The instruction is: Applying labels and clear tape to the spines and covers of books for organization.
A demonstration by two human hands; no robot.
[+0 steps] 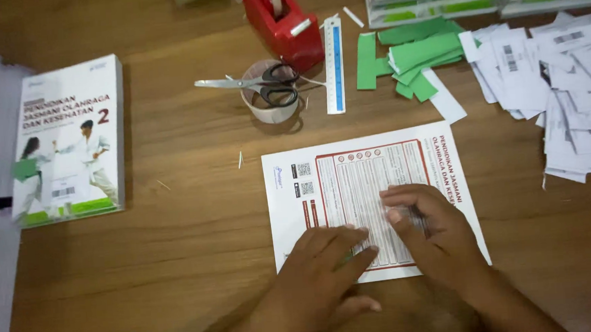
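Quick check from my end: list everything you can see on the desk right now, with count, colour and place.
book: one, white and green, left
printed sheet: one, white with red, centre, under both hands
scissors: one, black-handled, on tape roll
tape roll: one, pale, upper centre
tape dispenser: one, red, top centre
ruler: one, white and blue, beside dispenser
green slips: several, upper right
white slips: many, right
left hand: on sheet
right hand: on sheet
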